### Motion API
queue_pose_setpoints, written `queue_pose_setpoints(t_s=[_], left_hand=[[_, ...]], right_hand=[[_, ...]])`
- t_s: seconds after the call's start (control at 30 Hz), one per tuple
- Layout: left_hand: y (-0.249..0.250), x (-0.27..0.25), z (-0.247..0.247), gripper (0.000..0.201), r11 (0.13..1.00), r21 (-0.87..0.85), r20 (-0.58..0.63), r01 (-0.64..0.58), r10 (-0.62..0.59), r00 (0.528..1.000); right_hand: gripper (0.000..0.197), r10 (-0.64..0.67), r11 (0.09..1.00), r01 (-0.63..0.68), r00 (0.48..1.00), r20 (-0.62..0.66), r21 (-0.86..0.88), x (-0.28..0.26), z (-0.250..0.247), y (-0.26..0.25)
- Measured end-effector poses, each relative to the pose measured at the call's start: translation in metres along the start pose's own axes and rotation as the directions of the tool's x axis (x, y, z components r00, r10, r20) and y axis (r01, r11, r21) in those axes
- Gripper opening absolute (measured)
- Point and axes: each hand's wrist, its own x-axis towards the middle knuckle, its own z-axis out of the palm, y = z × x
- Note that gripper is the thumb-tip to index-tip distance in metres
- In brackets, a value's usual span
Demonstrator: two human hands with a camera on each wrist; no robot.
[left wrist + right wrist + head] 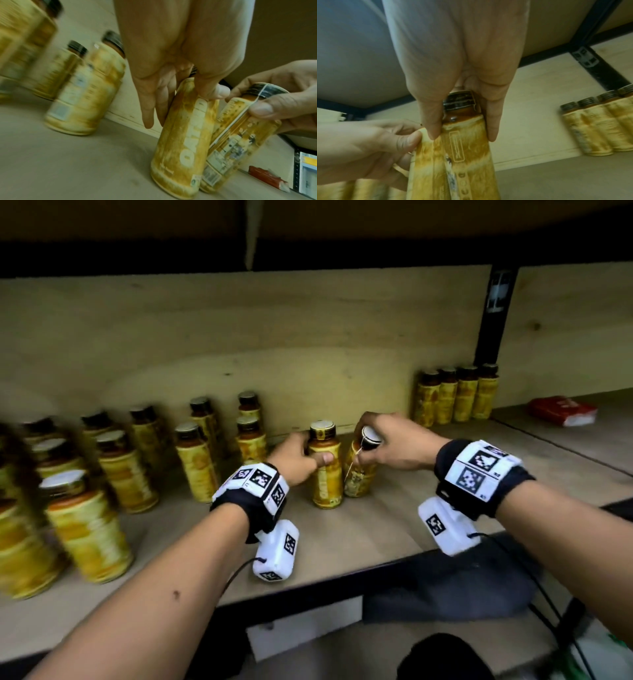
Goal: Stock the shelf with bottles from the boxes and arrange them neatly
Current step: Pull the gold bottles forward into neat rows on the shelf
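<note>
Two yellow-labelled bottles stand side by side on the wooden shelf (394, 515). My left hand (301, 457) grips the upright left bottle (325, 470) round its shoulder, thumb in front; the left wrist view shows this bottle (181, 148) held under the cap. My right hand (383, 443) holds the right bottle (359, 474) by its neck and dark cap, and it leans to the right. The right wrist view shows that bottle (462, 155) between thumb and fingers. Both bottles touch the shelf board.
Several like bottles (113, 467) stand in loose rows on the left. A tight row of bottles (455, 395) lines the back wall by the black upright post (493, 313). A red packet (561, 409) lies on the right-hand shelf. The shelf's front edge (308, 583) is near my wrists.
</note>
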Motion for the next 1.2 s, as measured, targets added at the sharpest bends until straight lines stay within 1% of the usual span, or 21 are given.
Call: queue_pose_setpoints(t_s=[0.07,0.1,0.17,0.2,0.27,0.3,0.33,0.37,0.4,0.43,0.5,0.53,0.6,0.73,0.77,0.83,0.93,1.0,1.07,1.13,1.2], left_hand=[[-0.007,-0.029,-0.022,0.052,1.000,-0.027,0.008,0.005,-0.005,1.000],[-0.012,-0.042,-0.033,0.057,1.000,-0.028,0.001,0.012,-0.012,1.000],[-0.025,-0.064,-0.054,0.073,0.999,-0.007,-0.031,0.036,-0.036,0.999],[-0.029,-0.075,-0.064,0.074,0.999,0.001,-0.046,0.047,-0.047,0.998],[-0.041,-0.093,-0.083,0.058,0.996,0.035,-0.079,0.076,-0.073,0.994],[-0.049,-0.100,-0.092,0.056,0.993,0.062,-0.113,0.099,-0.092,0.989],[-0.055,-0.106,-0.101,0.065,0.988,0.092,-0.157,0.123,-0.108,0.982],[-0.061,-0.113,-0.109,0.076,0.980,0.123,-0.198,0.155,-0.129,0.972],[-0.064,-0.119,-0.116,0.082,0.972,0.156,-0.226,0.177,-0.139,0.964],[-0.066,-0.125,-0.121,0.078,0.963,0.190,-0.258,0.193,-0.141,0.956],[-0.066,-0.136,-0.128,0.062,0.943,0.236,-0.326,0.234,-0.150,0.933],[-0.065,-0.140,-0.130,0.059,0.936,0.246,-0.354,0.250,-0.153,0.923],[-0.063,-0.146,-0.130,0.058,0.930,0.253,-0.391,0.266,-0.153,0.908],[-0.054,-0.152,-0.127,0.054,0.923,0.257,-0.402,0.287,-0.169,0.900],[-0.052,-0.152,-0.127,0.053,0.921,0.254,-0.401,0.293,-0.176,0.899],[-0.048,-0.154,-0.127,0.055,0.923,0.238,-0.402,0.302,-0.189,0.896],[-0.044,-0.157,-0.127,0.062,0.932,0.185,-0.407,0.311,-0.216,0.888],[-0.045,-0.156,-0.128,0.065,0.935,0.177,-0.400,0.306,-0.216,0.891],[-0.046,-0.156,-0.129,0.074,0.937,0.161,-0.389,0.310,-0.228,0.893],[-0.049,-0.156,-0.132,0.083,0.942,0.108,-0.367,0.318,-0.260,0.893],[-0.051,-0.158,-0.135,0.083,0.951,0.043,-0.338,0.306,-0.275,0.900]], right_hand=[[0.037,-0.020,1.000,0.020,1.000,0.012,0.006,-0.013,0.006,-0.031],[0.038,-0.033,0.999,0.032,0.999,0.016,0.013,-0.016,0.008,-0.047],[0.044,-0.053,0.997,0.052,0.999,0.011,0.064,-0.019,0.016,-0.077],[0.046,-0.064,0.992,0.063,0.998,0.009,0.113,-0.019,0.023,-0.090],[0.046,-0.090,0.963,0.080,0.996,0.027,0.258,-0.017,0.038,-0.111],[0.044,-0.102,0.935,0.081,0.994,0.043,0.344,-0.016,0.046,-0.120],[0.041,-0.115,0.902,0.086,0.992,0.045,0.423,-0.014,0.055,-0.127],[0.038,-0.122,0.882,0.091,0.992,0.038,0.462,-0.012,0.062,-0.134],[0.033,-0.134,0.869,0.104,0.991,0.027,0.483,-0.010,0.068,-0.140],[0.029,-0.140,0.870,0.114,0.990,0.020,0.479,-0.008,0.074,-0.146],[0.027,-0.146,0.875,0.134,0.989,-0.010,0.465,-0.006,0.081,-0.156],[0.027,-0.145,0.881,0.141,0.989,-0.026,0.451,-0.005,0.084,-0.158],[0.029,-0.132,0.907,0.133,0.991,-0.032,0.401,-0.003,0.088,-0.158],[0.049,-0.059,0.950,0.058,0.998,-0.008,0.306,0.000,0.087,-0.151],[0.051,-0.046,0.954,0.046,0.999,-0.007,0.298,-0.001,0.086,-0.151],[0.050,-0.035,0.957,0.038,0.999,-0.017,0.286,-0.003,0.085,-0.151],[0.048,-0.022,0.965,0.033,0.999,-0.048,0.258,-0.007,0.085,-0.154],[0.048,-0.009,0.972,0.022,0.998,-0.056,0.234,-0.008,0.086,-0.156],[0.050,-0.007,0.979,0.020,0.998,-0.067,0.204,-0.010,0.086,-0.159],[0.051,-0.005,0.982,0.020,0.997,-0.081,0.190,-0.011,0.086,-0.160],[0.049,0.004,0.983,0.012,0.997,-0.083,0.185,-0.012,0.085,-0.160]])
